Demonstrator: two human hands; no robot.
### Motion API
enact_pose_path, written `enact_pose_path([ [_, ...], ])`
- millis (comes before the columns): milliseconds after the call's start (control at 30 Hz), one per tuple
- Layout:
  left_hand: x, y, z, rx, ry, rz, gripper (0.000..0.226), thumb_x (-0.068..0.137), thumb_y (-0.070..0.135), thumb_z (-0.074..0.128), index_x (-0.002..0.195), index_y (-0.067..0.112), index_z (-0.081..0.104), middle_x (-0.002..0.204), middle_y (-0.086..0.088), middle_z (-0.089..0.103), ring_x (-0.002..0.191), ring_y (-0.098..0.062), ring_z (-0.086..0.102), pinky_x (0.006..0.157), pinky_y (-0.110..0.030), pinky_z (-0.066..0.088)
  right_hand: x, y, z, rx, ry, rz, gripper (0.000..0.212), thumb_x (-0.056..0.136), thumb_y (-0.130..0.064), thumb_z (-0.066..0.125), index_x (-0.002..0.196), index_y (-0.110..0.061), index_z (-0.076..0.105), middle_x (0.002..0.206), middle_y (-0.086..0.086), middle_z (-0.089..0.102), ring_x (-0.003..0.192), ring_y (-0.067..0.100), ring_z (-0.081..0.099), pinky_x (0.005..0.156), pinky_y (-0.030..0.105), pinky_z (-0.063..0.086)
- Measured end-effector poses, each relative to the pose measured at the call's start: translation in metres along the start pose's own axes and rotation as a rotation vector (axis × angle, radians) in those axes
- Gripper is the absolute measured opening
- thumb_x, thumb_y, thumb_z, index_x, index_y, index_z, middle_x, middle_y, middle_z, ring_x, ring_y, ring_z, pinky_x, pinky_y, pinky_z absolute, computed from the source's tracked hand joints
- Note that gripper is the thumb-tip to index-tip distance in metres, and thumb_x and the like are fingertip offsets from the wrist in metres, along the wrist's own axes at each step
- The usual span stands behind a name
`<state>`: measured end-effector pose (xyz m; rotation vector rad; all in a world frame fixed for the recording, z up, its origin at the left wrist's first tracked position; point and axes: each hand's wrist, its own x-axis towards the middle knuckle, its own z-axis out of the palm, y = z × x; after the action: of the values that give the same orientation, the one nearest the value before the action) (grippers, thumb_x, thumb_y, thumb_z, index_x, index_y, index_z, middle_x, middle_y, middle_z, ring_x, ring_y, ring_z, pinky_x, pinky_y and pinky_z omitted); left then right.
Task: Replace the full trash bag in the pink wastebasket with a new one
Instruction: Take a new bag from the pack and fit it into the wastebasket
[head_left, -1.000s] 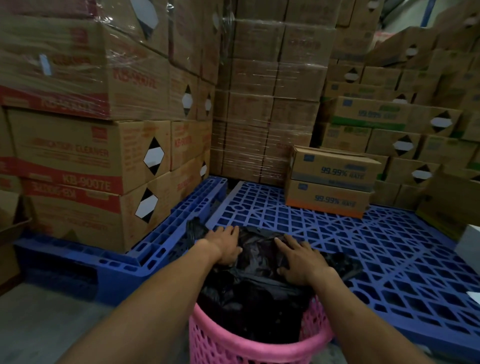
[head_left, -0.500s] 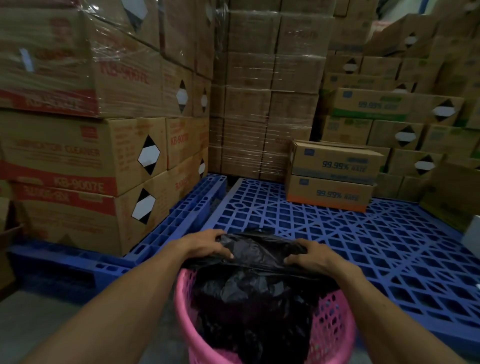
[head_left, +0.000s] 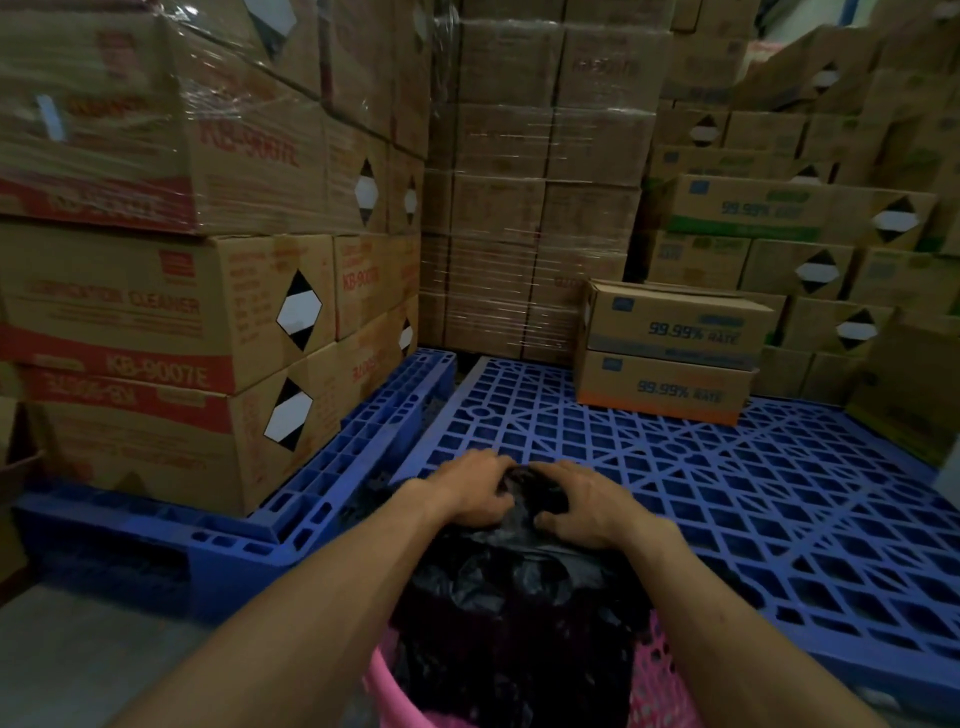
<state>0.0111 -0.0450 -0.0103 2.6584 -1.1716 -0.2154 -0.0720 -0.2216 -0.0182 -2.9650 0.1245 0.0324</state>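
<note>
A pink wastebasket (head_left: 655, 680) with a perforated wall stands at the bottom centre, partly cut off by the frame edge. A black trash bag (head_left: 511, 587) fills it and rises above its rim. My left hand (head_left: 475, 488) and my right hand (head_left: 582, 506) sit close together at the far top of the bag, both clenched on bunched black plastic. The bag's gathered top lies between my fingers. Most of the basket's inside is hidden by the bag.
A blue plastic pallet (head_left: 753, 499) lies right behind the basket, carrying two stacked cartons (head_left: 670, 353). Another blue pallet (head_left: 291, 514) on the left bears tall wrapped cardboard boxes (head_left: 156, 312). Box stacks wall the back and right. Grey floor (head_left: 78, 665) shows at the lower left.
My hands moved from the bag's spread edges inward toward each other, bunching the black plastic together at the top. The view shifted slightly.
</note>
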Motion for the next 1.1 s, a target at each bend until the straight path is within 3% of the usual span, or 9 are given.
enact_pose_path([
  [133, 0.008, -0.007, 0.005, -0.016, -0.03, -0.057, 0.055, 0.085, 0.05, 0.055, 0.136, 0.031, 0.045, 0.127, -0.002, 0.057, 0.107, -0.028, 0.058, 0.092, -0.05, 0.051, 0.01, 0.004, 0.005, -0.031, -0.02, 0.069, 0.074, 0.089, -0.055, 0.058, 0.153, -0.039, 0.024, 0.144, 0.006, 0.047, 0.123, 0.031, 0.053, 0.097, 0.045, 0.049],
  [233, 0.009, -0.01, -0.001, -0.039, -0.08, -0.106, 0.06, 0.082, 0.057, 0.055, 0.135, 0.031, 0.046, 0.126, -0.005, 0.059, 0.106, -0.029, 0.058, 0.091, -0.049, 0.051, 0.013, 0.009, 0.008, -0.044, 0.007, 0.146, 0.061, 0.086, -0.061, 0.054, 0.14, -0.039, 0.04, 0.121, 0.004, 0.064, 0.099, 0.027, 0.063, 0.079, 0.038, 0.053],
  [300, 0.007, -0.013, -0.003, -0.078, -0.109, -0.112, 0.067, 0.083, 0.056, 0.059, 0.142, 0.03, 0.041, 0.138, -0.004, 0.053, 0.117, -0.028, 0.056, 0.099, -0.049, 0.048, 0.01, 0.013, 0.006, -0.047, 0.01, 0.184, 0.058, 0.086, -0.065, 0.052, 0.136, -0.036, 0.046, 0.114, 0.002, 0.066, 0.094, 0.025, 0.063, 0.076, 0.036, 0.052],
  [400, -0.004, -0.019, -0.005, -0.059, -0.127, -0.046, 0.09, 0.083, 0.058, 0.065, 0.156, 0.033, 0.018, 0.162, 0.0, 0.023, 0.147, -0.027, 0.029, 0.117, -0.049, 0.031, -0.001, 0.018, 0.001, -0.05, -0.054, 0.22, 0.071, 0.088, -0.067, 0.051, 0.148, -0.034, 0.035, 0.137, 0.004, 0.058, 0.113, 0.027, 0.06, 0.088, 0.041, 0.05],
  [533, -0.026, -0.025, -0.006, 0.003, -0.031, 0.073, 0.098, 0.082, 0.063, 0.065, 0.157, 0.037, 0.008, 0.165, 0.004, 0.004, 0.153, -0.022, 0.002, 0.122, -0.05, 0.017, -0.025, 0.03, -0.005, 0.011, -0.089, 0.182, 0.092, 0.083, -0.073, 0.056, 0.156, -0.045, 0.008, 0.163, 0.003, 0.023, 0.141, 0.03, 0.04, 0.108, 0.049, 0.041],
  [633, -0.047, -0.027, -0.011, 0.023, -0.07, 0.138, 0.092, 0.085, 0.064, 0.061, 0.157, 0.039, 0.011, 0.165, 0.011, -0.001, 0.152, -0.016, -0.006, 0.123, -0.049, 0.011, -0.054, 0.03, -0.01, 0.095, -0.095, 0.107, 0.096, 0.083, -0.07, 0.061, 0.154, -0.051, -0.001, 0.162, -0.001, 0.013, 0.144, 0.03, 0.034, 0.11, 0.05, 0.038],
  [733, -0.067, -0.027, -0.017, 0.034, -0.194, 0.083, 0.089, 0.084, 0.067, 0.059, 0.156, 0.044, 0.011, 0.165, 0.019, -0.008, 0.152, -0.014, -0.011, 0.124, -0.051, 0.007, -0.08, 0.03, -0.014, 0.133, -0.095, 0.036, 0.099, 0.081, -0.068, 0.065, 0.151, -0.056, -0.003, 0.164, -0.009, 0.002, 0.148, 0.029, 0.026, 0.115, 0.051, 0.033],
  [867, -0.085, -0.028, -0.024, 0.111, -0.298, 0.033, 0.088, 0.083, 0.065, 0.059, 0.155, 0.047, 0.011, 0.165, 0.013, -0.014, 0.152, -0.018, -0.015, 0.123, -0.055, 0.006, -0.101, 0.039, -0.019, 0.136, -0.138, 0.031, 0.104, 0.072, -0.075, 0.068, 0.145, -0.065, -0.004, 0.162, -0.013, -0.003, 0.148, 0.031, 0.024, 0.115, 0.055, 0.035],
  [1100, -0.115, -0.02, -0.033, 0.084, -0.355, -0.063, 0.088, 0.084, 0.066, 0.058, 0.154, 0.05, 0.009, 0.165, 0.008, -0.019, 0.153, -0.023, -0.011, 0.123, -0.053, 0.004, -0.127, 0.032, -0.023, 0.089, -0.235, 0.057, 0.103, 0.077, -0.067, 0.07, 0.152, -0.056, 0.0, 0.164, -0.004, -0.013, 0.15, 0.03, 0.021, 0.12, 0.049, 0.028],
])
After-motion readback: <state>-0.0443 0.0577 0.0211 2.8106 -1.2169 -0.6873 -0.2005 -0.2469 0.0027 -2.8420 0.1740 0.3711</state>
